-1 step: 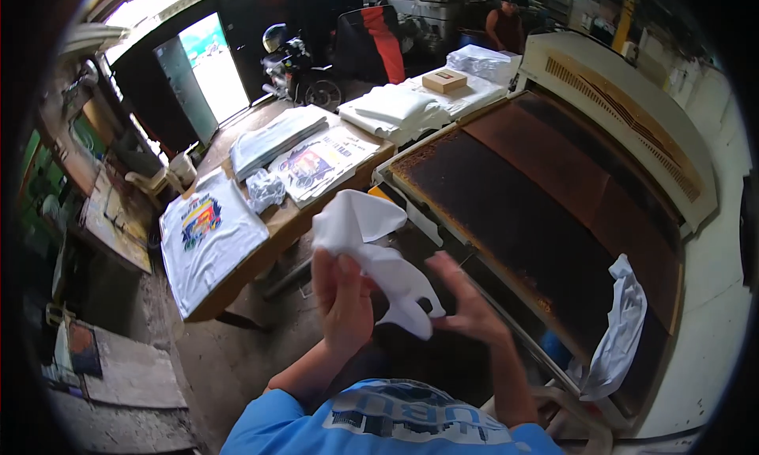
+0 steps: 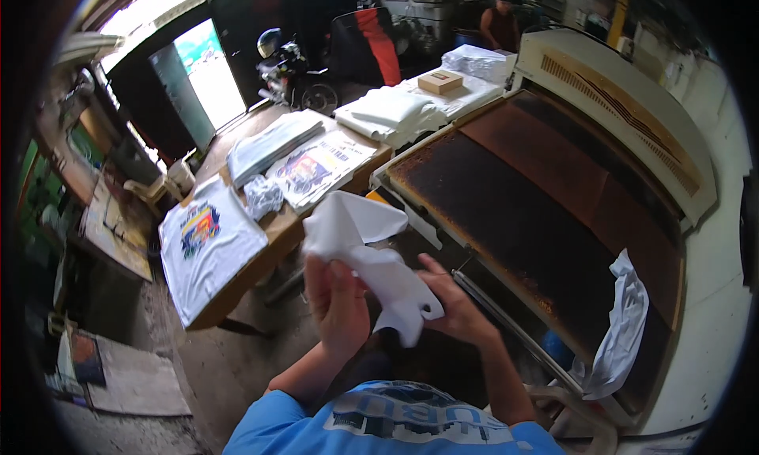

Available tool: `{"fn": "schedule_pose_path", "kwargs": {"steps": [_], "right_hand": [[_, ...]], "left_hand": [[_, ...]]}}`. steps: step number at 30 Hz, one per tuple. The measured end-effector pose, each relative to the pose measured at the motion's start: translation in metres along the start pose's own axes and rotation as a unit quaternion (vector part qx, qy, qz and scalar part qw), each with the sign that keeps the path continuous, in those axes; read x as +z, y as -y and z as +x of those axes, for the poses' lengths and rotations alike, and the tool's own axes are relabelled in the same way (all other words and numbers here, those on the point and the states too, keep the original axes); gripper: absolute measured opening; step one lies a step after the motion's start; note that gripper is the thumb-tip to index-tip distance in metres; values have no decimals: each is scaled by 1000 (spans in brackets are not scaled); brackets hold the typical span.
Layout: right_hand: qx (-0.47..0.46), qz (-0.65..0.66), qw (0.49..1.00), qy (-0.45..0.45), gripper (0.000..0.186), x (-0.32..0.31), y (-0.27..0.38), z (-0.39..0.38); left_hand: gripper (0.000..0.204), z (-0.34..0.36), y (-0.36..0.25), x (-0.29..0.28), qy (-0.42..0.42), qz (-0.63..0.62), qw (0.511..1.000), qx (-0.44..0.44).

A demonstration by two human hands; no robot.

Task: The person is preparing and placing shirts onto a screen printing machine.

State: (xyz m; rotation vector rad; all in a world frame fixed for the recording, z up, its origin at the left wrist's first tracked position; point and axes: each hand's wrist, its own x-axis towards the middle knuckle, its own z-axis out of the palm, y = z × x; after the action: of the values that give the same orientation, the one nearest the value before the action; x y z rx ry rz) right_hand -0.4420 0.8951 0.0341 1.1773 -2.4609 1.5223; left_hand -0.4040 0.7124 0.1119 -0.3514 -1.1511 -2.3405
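Note:
A white fabric piece (image 2: pixel 375 267) hangs folded and creased in front of my chest, raised above the floor. My left hand (image 2: pixel 338 309) pinches its left part, thumb toward me and fingers partly behind the cloth. At the lower right end, beside a small gap in the fabric, my right hand (image 2: pixel 458 301) has hold of the cloth's edge; part of its grip is hidden. A printed white T-shirt (image 2: pixel 207 245) lies spread on the wooden table (image 2: pixel 286 232) to my left. Printed white sheets (image 2: pixel 316 170) lie farther along, next to a crumpled white cloth (image 2: pixel 262 196).
A large heat press (image 2: pixel 506 218) with a dark, worn bed stands at my right, a white cloth strip (image 2: pixel 618 332) on its near end. Beyond are stacked white fabric (image 2: pixel 387 105), a cardboard box (image 2: pixel 440 81), a motorcycle (image 2: pixel 296 79) and another person (image 2: pixel 499 24).
My right hand has moved slightly left and closed onto the fabric's edge, its fingers less spread. The cloth's lower end has shifted a little. My left hand keeps its hold.

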Motion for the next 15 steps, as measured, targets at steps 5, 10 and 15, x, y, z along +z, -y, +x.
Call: {"fn": "schedule_pose_path", "kwargs": {"steps": [5, 10, 15], "right_hand": [[159, 185, 970, 5, 26, -45, 2, 16], [170, 261, 858, -409, 21, -143, -22, 47], [267, -73, 725, -631, 43, -216, -103, -3]], "left_hand": [[22, 90, 23, -5, -40, 67, 994, 79], [33, 247, 119, 14, 249, 271, 923, 110], [48, 278, 218, 0, 319, 476, 796, 196]]}}
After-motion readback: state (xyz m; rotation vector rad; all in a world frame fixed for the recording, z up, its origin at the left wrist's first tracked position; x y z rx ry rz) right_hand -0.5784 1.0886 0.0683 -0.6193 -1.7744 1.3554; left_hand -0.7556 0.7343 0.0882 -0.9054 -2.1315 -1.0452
